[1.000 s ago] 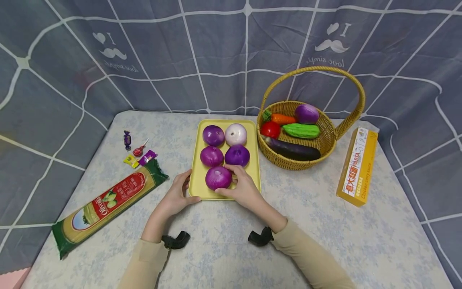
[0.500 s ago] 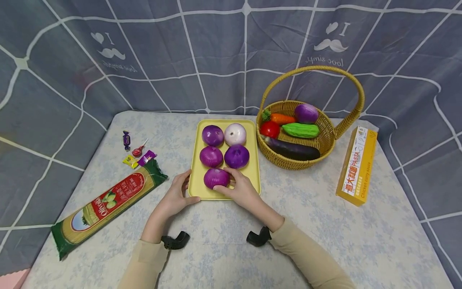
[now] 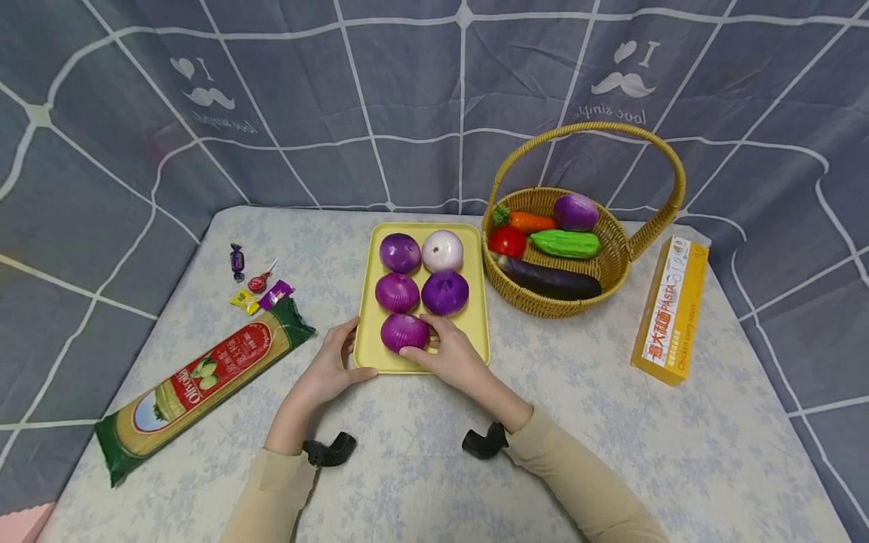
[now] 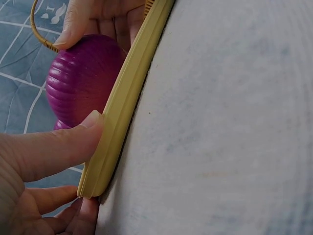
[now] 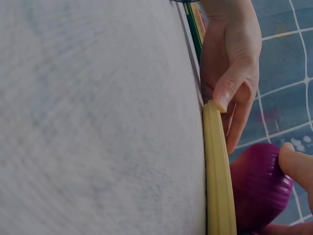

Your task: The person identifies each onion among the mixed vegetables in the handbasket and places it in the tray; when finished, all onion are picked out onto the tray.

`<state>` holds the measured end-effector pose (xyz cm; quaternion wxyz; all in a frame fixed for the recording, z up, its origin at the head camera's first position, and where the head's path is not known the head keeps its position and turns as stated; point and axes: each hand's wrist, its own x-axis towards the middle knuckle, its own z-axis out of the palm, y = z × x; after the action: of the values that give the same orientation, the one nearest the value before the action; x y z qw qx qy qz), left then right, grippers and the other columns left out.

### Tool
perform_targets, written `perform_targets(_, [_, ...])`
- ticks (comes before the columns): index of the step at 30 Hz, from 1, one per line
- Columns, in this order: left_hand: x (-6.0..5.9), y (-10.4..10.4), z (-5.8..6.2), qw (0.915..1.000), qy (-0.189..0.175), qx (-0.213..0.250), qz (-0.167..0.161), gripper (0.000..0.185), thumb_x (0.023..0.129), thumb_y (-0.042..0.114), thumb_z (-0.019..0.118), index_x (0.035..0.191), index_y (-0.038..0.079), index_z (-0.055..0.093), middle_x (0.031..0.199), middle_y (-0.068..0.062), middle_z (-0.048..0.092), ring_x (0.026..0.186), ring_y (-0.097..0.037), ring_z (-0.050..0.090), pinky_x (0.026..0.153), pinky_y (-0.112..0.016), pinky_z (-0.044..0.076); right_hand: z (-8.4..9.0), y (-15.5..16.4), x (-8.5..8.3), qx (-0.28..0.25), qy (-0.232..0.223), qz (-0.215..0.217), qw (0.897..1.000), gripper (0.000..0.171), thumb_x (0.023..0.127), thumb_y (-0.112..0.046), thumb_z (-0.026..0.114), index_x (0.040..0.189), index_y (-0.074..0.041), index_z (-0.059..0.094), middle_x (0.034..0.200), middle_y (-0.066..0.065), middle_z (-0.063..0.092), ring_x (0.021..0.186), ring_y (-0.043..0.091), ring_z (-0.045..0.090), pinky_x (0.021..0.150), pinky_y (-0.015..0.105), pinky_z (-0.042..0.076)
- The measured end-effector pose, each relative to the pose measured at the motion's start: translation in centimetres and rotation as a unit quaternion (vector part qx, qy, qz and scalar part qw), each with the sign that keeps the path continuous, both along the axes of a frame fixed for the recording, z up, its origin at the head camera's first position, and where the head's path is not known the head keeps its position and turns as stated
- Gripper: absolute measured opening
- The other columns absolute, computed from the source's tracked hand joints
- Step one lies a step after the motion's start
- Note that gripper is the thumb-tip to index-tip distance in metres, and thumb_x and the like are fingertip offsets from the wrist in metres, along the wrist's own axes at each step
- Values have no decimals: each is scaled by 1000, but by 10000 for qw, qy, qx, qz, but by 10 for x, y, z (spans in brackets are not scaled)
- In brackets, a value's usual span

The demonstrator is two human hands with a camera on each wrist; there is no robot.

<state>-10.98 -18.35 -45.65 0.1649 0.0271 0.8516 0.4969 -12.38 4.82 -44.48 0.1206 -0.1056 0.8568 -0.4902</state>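
1. Purple ribbed round onion (image 3: 403, 332) sits at the near end of the yellow rectangular plastic tray (image 3: 477, 332), the front one of five, so the rows fill from the back.
2. Right hand (image 3: 451, 354) curls fingers and thumb round that onion, likely steadying it; left hand (image 3: 330, 369) pinches the tray's near left corner, thumb on the rim, probably to stop it sliding on the pale floral desk (image 3: 611, 422).
3. Woven wicker basket (image 3: 614, 260) of vegetables stands just beside the tray.

The right hand (image 3: 451, 354) covers the near side of the front onion (image 3: 403, 332); the print on the candies (image 3: 256, 286) is too small to read
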Motion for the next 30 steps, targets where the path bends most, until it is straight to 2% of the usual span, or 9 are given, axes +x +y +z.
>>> perform_targets(7, [-1,0,0,10000,-12,-23,2,94,83,2,76,156,-3,15,151,-24,26,136,-39,35,117,-51,31,6,4,1,-94,-118,2,9999,76,86,-33,77,144,2,44,142,19,52,122,29,59,98,35,53])
perform_targets(16, [-1,0,-1,10000,-50,41,10,95,84,2,76,156,-2,14,153,-24,25,139,-39,33,118,-49,30,22,34,5,145,443,-502,9976,51,86,-29,77,128,-4,64,122,12,67,109,26,65,91,36,57])
perform_targets(23, [-1,0,0,10000,-40,-10,30,95,84,2,76,156,-3,15,152,-24,26,136,-39,35,117,-50,31,48,75,-18,-266,676,-1037,9920,41,89,-21,74,125,-2,65,118,14,69,107,27,66,91,36,57])
perform_targets(30, [-1,0,-1,10000,-47,40,31,95,83,0,76,156,-3,14,152,-24,26,137,-39,35,118,-50,31,68,119,-48,-116,821,-1761,9809,46,90,-33,72,127,-6,64,119,11,70,109,24,65,95,37,55])
